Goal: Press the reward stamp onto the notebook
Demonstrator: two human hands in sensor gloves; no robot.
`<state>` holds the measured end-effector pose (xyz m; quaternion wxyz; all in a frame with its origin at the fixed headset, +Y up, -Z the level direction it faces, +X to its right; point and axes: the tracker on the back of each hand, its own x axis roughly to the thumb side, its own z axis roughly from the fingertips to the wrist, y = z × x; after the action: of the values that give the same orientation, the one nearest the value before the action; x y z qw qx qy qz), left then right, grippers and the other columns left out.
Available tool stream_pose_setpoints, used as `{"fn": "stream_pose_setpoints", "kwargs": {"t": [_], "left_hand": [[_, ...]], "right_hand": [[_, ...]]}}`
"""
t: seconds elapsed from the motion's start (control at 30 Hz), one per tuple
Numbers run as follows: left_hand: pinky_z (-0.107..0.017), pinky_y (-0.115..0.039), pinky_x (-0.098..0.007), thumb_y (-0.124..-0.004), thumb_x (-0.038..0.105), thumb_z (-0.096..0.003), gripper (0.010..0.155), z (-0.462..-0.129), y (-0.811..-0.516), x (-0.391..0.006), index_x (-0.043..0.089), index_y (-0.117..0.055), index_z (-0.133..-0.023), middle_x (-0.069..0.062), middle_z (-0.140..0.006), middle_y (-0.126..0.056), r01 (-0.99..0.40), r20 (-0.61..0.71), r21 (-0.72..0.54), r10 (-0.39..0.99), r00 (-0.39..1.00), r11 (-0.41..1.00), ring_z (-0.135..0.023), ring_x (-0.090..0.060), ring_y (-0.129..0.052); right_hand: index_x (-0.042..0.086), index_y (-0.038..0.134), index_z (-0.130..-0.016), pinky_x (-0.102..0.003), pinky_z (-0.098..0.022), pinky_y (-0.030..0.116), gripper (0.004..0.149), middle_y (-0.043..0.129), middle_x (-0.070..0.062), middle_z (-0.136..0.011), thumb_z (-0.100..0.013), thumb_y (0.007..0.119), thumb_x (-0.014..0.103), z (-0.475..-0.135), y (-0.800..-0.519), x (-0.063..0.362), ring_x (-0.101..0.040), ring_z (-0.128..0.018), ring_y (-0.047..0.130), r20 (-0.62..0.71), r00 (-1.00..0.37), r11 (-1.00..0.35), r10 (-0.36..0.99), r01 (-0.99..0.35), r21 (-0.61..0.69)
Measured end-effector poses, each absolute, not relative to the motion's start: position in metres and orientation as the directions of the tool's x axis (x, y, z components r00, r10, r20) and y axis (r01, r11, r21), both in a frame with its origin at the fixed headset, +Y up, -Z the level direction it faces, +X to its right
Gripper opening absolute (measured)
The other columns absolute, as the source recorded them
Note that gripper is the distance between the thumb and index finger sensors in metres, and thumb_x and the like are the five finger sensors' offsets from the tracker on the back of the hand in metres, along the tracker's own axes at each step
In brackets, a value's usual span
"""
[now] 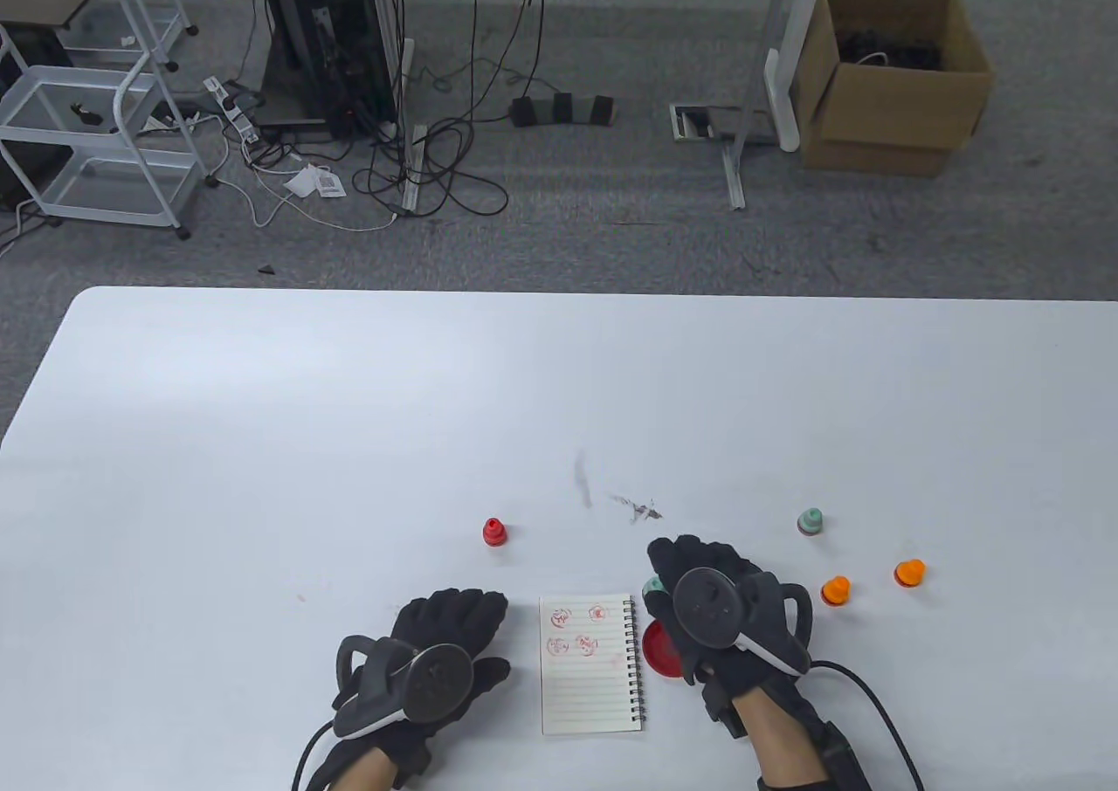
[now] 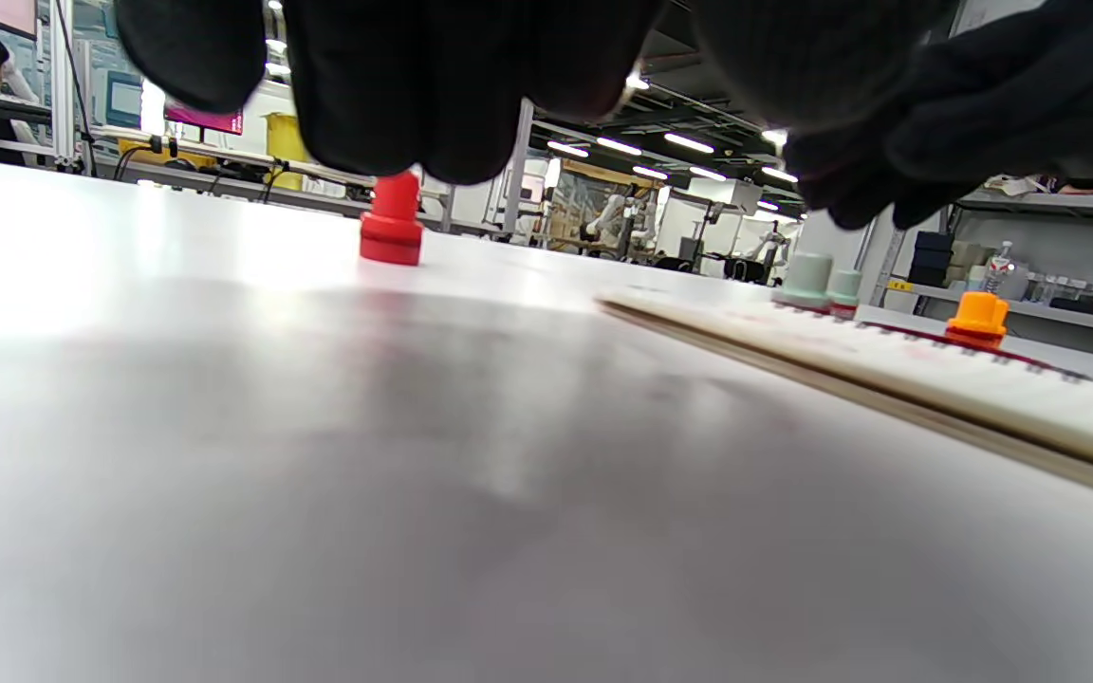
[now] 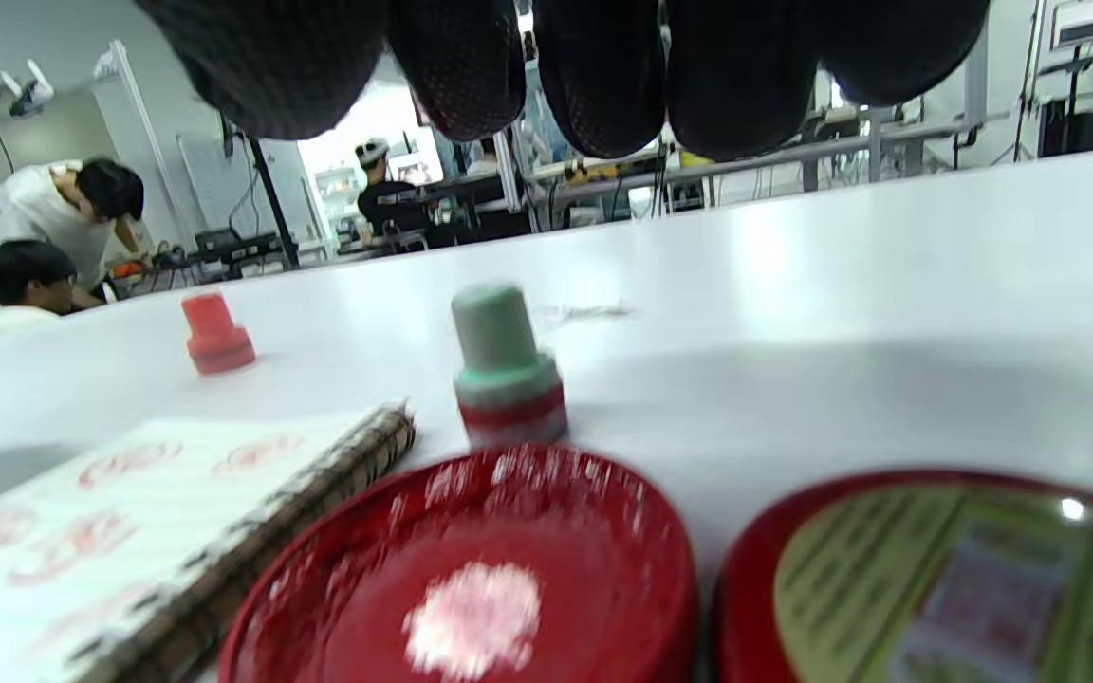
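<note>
A small spiral notebook (image 1: 592, 664) lies near the front edge, with several red stamp marks on the top of its lined page. Just right of its top corner a green-topped stamp (image 1: 652, 588) stands upright on the table. In the right wrist view this stamp (image 3: 507, 370) stands free behind the open red ink pad (image 3: 471, 579). My right hand (image 1: 699, 568) hovers over the pad and stamp, its fingers (image 3: 603, 76) hanging above and holding nothing. My left hand (image 1: 454, 621) rests on the table left of the notebook, relaxed and empty.
A red stamp (image 1: 494, 531) stands beyond the notebook. Another green stamp (image 1: 810, 521) and two orange stamps (image 1: 836, 591) (image 1: 909, 572) stand to the right. The ink pad's lid (image 3: 945, 579) lies beside the pad. Smudges (image 1: 636, 507) mark the table's middle.
</note>
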<state>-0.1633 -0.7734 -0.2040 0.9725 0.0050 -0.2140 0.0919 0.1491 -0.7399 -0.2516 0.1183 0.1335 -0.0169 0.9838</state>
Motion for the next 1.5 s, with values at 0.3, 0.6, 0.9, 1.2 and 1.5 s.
{"fn": "stream_pose_setpoints", "kwargs": {"t": [0.3, 0.6, 0.9, 1.2, 1.5], "left_hand": [[-0.076, -0.066, -0.061, -0.073, 0.057, -0.0449, 0.073, -0.204, -0.770, -0.167, 0.027, -0.061, -0.109, -0.008, -0.111, -0.073, -0.182, 0.402, -0.007, 0.169, 0.900, 0.983, -0.102, -0.037, -0.076], [-0.076, -0.067, -0.060, -0.072, 0.057, -0.0454, 0.070, -0.202, -0.768, -0.170, 0.027, -0.064, -0.108, -0.009, -0.110, -0.073, -0.182, 0.387, 0.004, 0.166, 0.907, 0.983, -0.101, -0.037, -0.077], [-0.077, -0.065, -0.061, -0.073, 0.057, -0.0465, 0.070, -0.207, -0.746, -0.172, 0.029, -0.063, -0.110, -0.008, -0.113, -0.071, -0.263, 0.375, 0.021, 0.236, 0.896, 0.964, -0.104, -0.038, -0.074], [-0.076, -0.068, -0.058, -0.076, 0.057, -0.0468, 0.072, -0.253, -0.717, -0.171, 0.029, -0.061, -0.112, -0.009, -0.115, -0.069, -0.197, 0.216, -0.060, 0.206, 0.954, 0.979, -0.103, -0.040, -0.075], [-0.070, -0.075, -0.051, -0.079, 0.057, -0.0458, 0.074, -0.303, -0.726, -0.152, 0.030, -0.060, -0.112, -0.009, -0.111, -0.073, -0.096, 0.121, -0.192, 0.120, 0.985, 0.977, -0.094, -0.036, -0.082]], "right_hand": [[0.021, 0.066, -0.103, -0.077, -0.065, 0.051, 0.066, 0.064, -0.015, -0.110, -0.044, 0.077, 0.049, -0.230, -0.756, 0.175, -0.056, -0.097, 0.059, 0.242, -0.921, -0.942, 0.305, -0.330, -0.067], [0.021, 0.067, -0.103, -0.076, -0.065, 0.052, 0.066, 0.066, -0.015, -0.108, -0.044, 0.077, 0.049, -0.227, -0.756, 0.171, -0.055, -0.096, 0.062, 0.263, -0.926, -0.947, 0.270, -0.305, -0.099], [0.020, 0.069, -0.101, -0.073, -0.065, 0.055, 0.064, 0.069, -0.015, -0.106, -0.044, 0.076, 0.047, -0.224, -0.749, 0.170, -0.054, -0.095, 0.066, 0.275, -0.919, -0.939, 0.281, -0.322, -0.118], [0.019, 0.073, -0.099, -0.071, -0.065, 0.057, 0.061, 0.072, -0.015, -0.105, -0.044, 0.076, 0.046, -0.222, -0.749, 0.165, -0.053, -0.093, 0.068, 0.300, -0.911, -0.936, 0.284, -0.331, -0.121], [0.019, 0.074, -0.098, -0.071, -0.065, 0.058, 0.060, 0.073, -0.016, -0.104, -0.045, 0.076, 0.045, -0.222, -0.743, 0.170, -0.053, -0.093, 0.069, 0.290, -0.906, -0.921, 0.309, -0.361, -0.146]]}}
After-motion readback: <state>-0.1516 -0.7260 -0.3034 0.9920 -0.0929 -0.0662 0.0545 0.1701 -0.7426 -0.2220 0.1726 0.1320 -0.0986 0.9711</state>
